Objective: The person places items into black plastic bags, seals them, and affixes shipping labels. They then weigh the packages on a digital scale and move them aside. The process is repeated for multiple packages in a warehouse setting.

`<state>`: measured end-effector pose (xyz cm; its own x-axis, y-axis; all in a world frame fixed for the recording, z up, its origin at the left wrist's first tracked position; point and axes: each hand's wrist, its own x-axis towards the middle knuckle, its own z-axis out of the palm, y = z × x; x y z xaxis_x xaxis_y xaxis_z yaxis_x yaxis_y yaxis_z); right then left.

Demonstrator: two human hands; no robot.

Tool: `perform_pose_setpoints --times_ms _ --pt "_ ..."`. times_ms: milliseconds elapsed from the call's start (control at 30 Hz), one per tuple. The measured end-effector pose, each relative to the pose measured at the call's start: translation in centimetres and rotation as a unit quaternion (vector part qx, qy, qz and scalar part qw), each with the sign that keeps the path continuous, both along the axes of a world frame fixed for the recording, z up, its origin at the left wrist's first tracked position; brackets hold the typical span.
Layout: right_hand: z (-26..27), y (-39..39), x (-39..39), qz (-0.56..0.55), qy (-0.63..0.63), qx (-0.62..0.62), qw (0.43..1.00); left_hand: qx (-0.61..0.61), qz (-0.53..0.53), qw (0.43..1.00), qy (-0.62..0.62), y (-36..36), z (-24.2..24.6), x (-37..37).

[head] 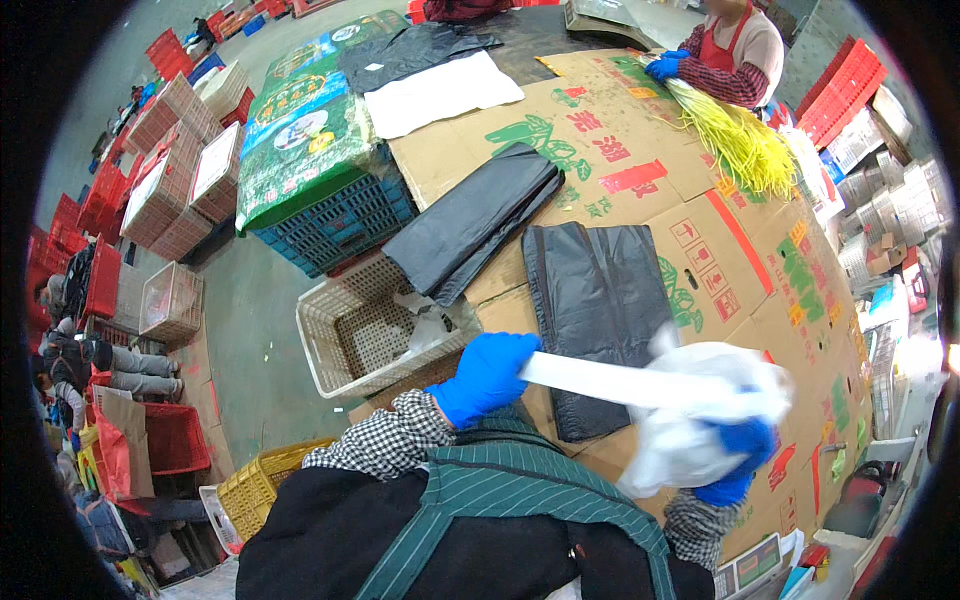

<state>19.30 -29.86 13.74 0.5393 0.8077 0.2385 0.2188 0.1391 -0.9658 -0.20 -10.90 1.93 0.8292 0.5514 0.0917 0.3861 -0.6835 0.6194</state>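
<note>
My left hand [487,379], in a blue glove, is closed on one end of a taut white plastic strip [585,375]. The strip runs right to a crumpled white plastic bag [697,390], blurred by motion. Behind and under that bag is my right hand [739,457], also blue-gloved and holding it; its fingers are partly hidden. Below the strip a stack of black plastic bags [600,285] lies on cardboard [720,307]. Another folded black stack [480,217] rests farther off, beside a white sheet [442,90].
A white plastic crate [315,337] with scraps inside stands left of the cardboard, beside a blue crate [337,225] under green packaging. Across the table a co-worker [727,60] holds long yellow-green stalks [735,135]. A scale [607,22] stands at the far edge.
</note>
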Motion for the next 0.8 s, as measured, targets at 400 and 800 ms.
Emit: perform_pose_setpoints --times_ms 400,800 --pt "-8.1 0.5 -1.9 0.291 0.000 -0.216 0.932 -0.144 -0.230 0.961 -0.045 -4.3 -0.2 0.4" --pt "-3.1 -3.3 4.6 -0.034 0.300 0.071 0.951 -0.151 -0.006 0.984 0.090 -0.7 -0.9 -1.6"
